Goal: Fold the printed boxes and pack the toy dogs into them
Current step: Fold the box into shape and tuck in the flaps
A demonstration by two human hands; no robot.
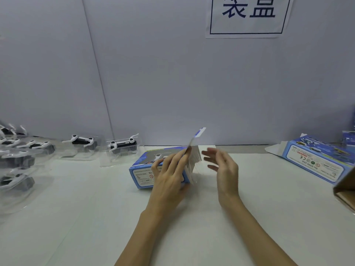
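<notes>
Blue box (146,169) sits mid desk (86,217), end flap up. Left hand (169,173) rests on box, fingers straight. Right hand (222,166) loose, holds nothing. Thin card, light, bends easily; hold by sides.

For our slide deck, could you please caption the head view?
Left hand steadies a blue box while right hand nears its raised flap.
</notes>
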